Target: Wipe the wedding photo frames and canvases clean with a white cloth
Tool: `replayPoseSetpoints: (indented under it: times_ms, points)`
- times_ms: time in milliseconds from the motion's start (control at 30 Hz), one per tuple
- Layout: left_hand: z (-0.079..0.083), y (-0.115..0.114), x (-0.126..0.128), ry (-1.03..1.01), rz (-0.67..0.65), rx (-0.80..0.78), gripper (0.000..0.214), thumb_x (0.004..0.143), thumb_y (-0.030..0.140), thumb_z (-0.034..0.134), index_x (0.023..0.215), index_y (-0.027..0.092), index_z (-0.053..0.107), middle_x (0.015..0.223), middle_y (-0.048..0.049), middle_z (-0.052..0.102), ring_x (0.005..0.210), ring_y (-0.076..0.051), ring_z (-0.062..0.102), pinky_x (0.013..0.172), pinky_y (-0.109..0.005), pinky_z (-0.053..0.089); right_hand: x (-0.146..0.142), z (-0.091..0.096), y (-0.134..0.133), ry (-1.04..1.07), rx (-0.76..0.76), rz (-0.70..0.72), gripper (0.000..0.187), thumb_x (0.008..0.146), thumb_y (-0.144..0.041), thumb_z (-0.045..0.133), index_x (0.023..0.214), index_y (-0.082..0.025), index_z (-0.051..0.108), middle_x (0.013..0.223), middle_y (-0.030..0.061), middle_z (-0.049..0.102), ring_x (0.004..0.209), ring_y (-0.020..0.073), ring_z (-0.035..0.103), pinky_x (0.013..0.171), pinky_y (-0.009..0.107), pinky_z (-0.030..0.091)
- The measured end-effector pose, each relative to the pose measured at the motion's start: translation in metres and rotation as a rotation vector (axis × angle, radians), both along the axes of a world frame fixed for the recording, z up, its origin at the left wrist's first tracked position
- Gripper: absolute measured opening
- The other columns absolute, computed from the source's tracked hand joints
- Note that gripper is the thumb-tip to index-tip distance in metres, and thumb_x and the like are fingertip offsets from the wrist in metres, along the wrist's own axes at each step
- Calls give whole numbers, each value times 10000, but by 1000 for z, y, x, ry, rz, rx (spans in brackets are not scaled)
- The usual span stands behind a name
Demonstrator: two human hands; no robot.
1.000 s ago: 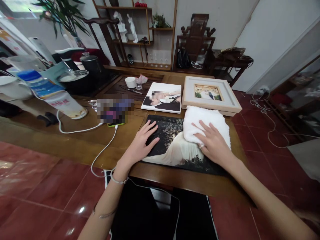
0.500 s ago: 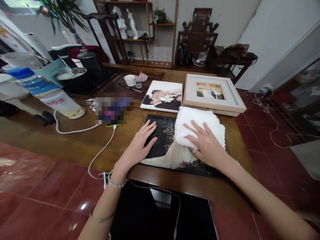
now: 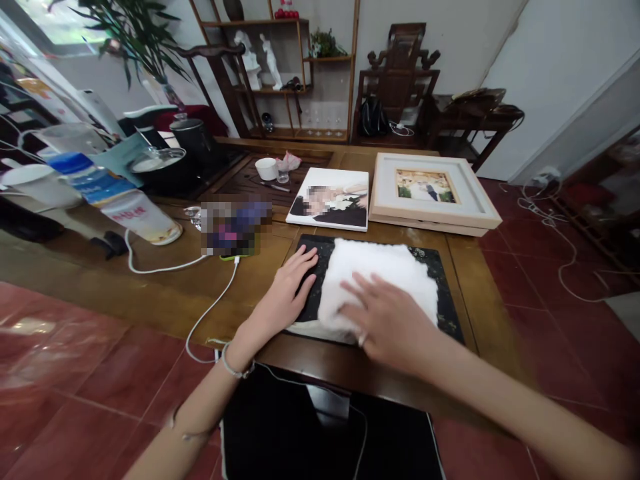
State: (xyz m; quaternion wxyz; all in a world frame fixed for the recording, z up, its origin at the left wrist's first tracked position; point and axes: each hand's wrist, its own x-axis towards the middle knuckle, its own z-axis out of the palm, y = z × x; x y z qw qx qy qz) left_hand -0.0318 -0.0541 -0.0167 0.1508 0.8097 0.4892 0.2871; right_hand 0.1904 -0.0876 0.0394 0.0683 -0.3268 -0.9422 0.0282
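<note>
Table point(image 3: 165, 300) was brown wood above red floor tiles point(image 3: 95, 370). Bottle point(image 3: 123, 203) carried pink lettering, too blurred to read. White cloth point(image 3: 390, 267) lay on the dark panel point(image 3: 450, 317), hiding much of it. Your right hand point(image 3: 387, 320), blurred, lay on the cloth, fingers spread; your left hand point(image 3: 283, 293), fingers extended, rested at the panel's left edge.

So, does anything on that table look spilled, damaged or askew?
Nothing plainly stands out. The bottle at left looks tilted, though lens distortion may explain that. The white cloth under the right hand hides much of the dark panel, so I can't check there.
</note>
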Motion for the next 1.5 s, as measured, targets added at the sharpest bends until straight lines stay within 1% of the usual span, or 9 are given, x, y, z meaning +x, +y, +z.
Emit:
replayPoseSetpoints:
  times_ms: [100,200,367,600,800,933,1067,1233,1500]
  points:
    - [4,3,2,114,-27,-4,348,940,227,343,1271,185,438,1424,-116,404,1380,-254,265,1067,-521,323,17,-7,43,31,15,-33,335,712,-83,528,1028,-153,619,1418,148,425,1356,331,259,1078,580,236]
    - [13,7,11,256,-2,13,313,916,186,333,1204,155,453,1388,-150,415,1339,-299,303,977,-543,401,27,-14,57,58,61,-60,318,708,-47,519,1000,-134,612,1437,169,390,1372,337,202,1073,603,221]
    - [28,24,24,417,43,20,251,911,240,354,1085,132,498,1302,-200,439,1226,-348,375,806,-530,507,27,-14,49,17,87,-86,346,692,-29,521,1007,-145,603,1441,166,383,1368,344,211,1067,602,240]
    - [21,59,14,364,-83,43,444,934,330,388,1317,106,395,1408,-175,355,1294,-319,305,1008,-518,390,24,-10,45,-40,57,-114,330,691,-51,540,999,-147,610,1462,161,350,1381,337,165,1092,582,199]
    - [11,73,-2,182,-141,59,384,959,253,309,1280,102,455,1315,-146,458,1267,-239,375,1103,-434,305,-1,-4,-9,-6,-118,-13,298,703,-171,636,1000,-169,634,1487,191,277,1370,411,81,1078,631,135]
    - [16,64,-6,152,-88,35,417,950,305,349,1309,111,433,1435,-154,344,1347,-254,297,1126,-439,263,-3,-6,-18,40,-157,30,259,699,-171,628,957,-184,640,1503,158,259,1384,374,65,1102,591,117]
    - [23,36,5,273,-113,-19,595,932,427,383,1424,113,268,1532,-149,178,1415,-300,118,1086,-510,281,12,-12,16,38,-77,-125,380,670,-92,583,1039,-168,626,1473,144,338,1387,345,128,1114,565,137]
    - [21,22,16,425,-130,-28,653,926,499,361,1451,150,194,1535,-126,185,1419,-305,112,1015,-551,295,21,-13,51,-19,23,-195,328,719,-93,549,1036,-138,621,1455,158,365,1383,347,152,1111,559,161]
    - [19,31,18,456,-105,-34,586,927,385,376,1443,152,224,1528,-120,204,1413,-273,163,949,-506,326,6,-5,5,-21,-74,-78,352,671,-147,639,1021,-169,631,1481,191,292,1370,404,124,1079,621,165]
